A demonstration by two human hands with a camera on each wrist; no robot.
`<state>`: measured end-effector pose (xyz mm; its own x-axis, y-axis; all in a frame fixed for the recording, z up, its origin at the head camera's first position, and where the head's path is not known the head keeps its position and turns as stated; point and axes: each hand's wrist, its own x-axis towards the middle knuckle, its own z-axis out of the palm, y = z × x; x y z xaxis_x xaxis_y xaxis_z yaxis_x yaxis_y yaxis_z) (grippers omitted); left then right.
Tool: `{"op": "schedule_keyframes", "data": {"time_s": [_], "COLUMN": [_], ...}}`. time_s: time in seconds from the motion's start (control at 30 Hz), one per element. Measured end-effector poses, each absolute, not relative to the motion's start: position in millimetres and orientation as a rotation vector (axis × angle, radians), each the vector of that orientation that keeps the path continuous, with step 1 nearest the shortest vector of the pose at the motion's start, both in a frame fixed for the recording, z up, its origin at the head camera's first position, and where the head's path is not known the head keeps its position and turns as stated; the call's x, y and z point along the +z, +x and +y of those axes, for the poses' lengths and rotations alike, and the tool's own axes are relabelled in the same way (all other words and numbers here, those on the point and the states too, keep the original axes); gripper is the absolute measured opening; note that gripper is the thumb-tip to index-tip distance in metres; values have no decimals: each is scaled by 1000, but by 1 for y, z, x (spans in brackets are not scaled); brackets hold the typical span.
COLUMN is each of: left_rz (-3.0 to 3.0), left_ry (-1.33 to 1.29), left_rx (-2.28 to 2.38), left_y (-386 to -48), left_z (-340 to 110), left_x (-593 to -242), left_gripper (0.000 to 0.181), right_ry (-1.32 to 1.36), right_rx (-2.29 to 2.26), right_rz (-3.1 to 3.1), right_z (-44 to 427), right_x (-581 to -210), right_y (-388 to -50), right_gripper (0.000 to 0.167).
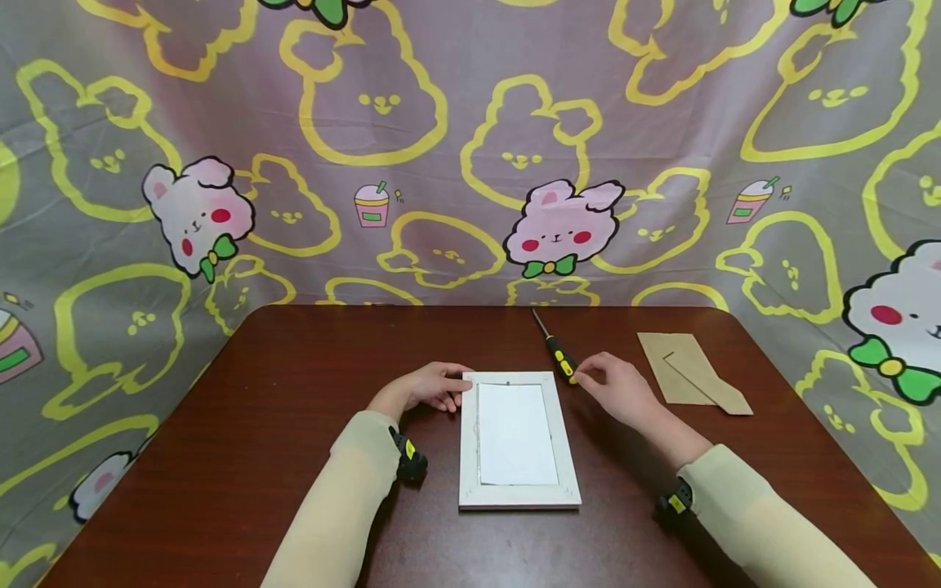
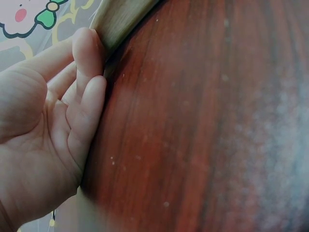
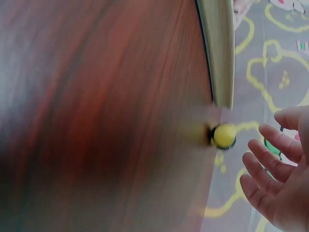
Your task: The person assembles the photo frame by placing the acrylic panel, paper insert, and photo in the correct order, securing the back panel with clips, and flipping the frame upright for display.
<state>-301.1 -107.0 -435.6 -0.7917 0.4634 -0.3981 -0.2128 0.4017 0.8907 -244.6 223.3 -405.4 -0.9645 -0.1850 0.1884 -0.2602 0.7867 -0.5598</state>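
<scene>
We see the frame (image 1: 519, 495) lying with its back up on the tabletop (image 1: 243, 408), long sides running away from the person, the left hand (image 1: 434, 385) pinching its far left corner and the right hand (image 1: 616, 388) loosely spread, holding nothing, just beside the handle of the screwdriver (image 1: 562, 359). We judge the frame light and stiff, its rails the safe place to grip, best at opposite long sides; the white sheet (image 1: 518, 437) inside looks thin and easily creased, so we would keep fingers off it, and we cannot tell whether glass lies beneath. The board (image 1: 687, 351) with its leg rests to the right and should be light, stiff enough to lift by an edge. The dark wood-grain tabletop has a dull sheen and may let things slide; beyond it hangs a rabbit-print cloth (image 1: 456, 122)
</scene>
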Motion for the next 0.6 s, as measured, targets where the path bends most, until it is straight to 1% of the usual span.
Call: {"op": "schedule_keyframes", "data": {"time_s": [0.23, 0.43, 0.6], "left_rz": [2053, 2058, 2057], "left_ry": [212, 224, 229], "left_rx": [1419, 1411, 1407], "left_y": [-300, -301, -302], "left_z": [-107, -108, -108], "left_x": [-435, -434, -435], "left_gripper": [44, 47, 48], "right_ry": [332, 219, 212], "right_rx": [926, 902, 868], "right_rz": [-2822, -2876, -2873], "right_z": [249, 271, 289], "right_x": [-405, -398, -391], "right_y": [-257, -265, -269], "right_gripper": [17, 22, 28]}}
